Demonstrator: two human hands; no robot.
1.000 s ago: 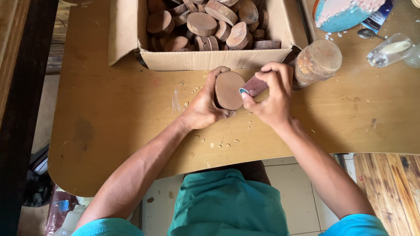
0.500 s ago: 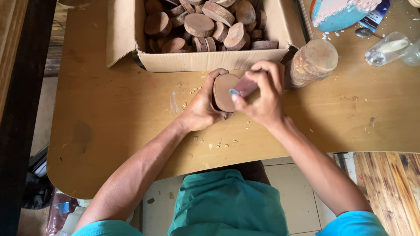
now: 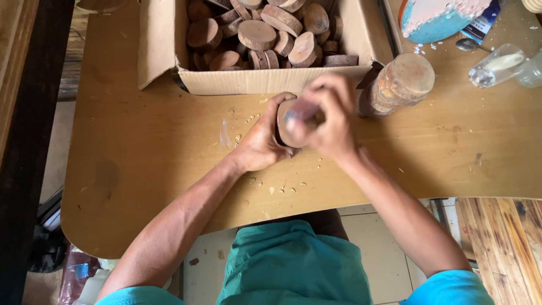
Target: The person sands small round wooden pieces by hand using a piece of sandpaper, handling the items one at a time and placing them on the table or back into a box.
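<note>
Gripping the round wood slice (image 3: 289, 131) on edge in our left hand (image 3: 261, 141) steadies it on the surface (image 3: 141, 164) so our right hand (image 3: 333, 121), closed on a small blurred tool (image 3: 302, 111), can work its face near the cardboard box (image 3: 271, 79).

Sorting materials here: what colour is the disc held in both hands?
Reddish-brown, a wood slice; head view.

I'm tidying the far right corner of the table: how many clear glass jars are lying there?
2: one clear glass jar lies on its side near the spoon; a second jar sits right of it, cut off by the frame edge.
</note>
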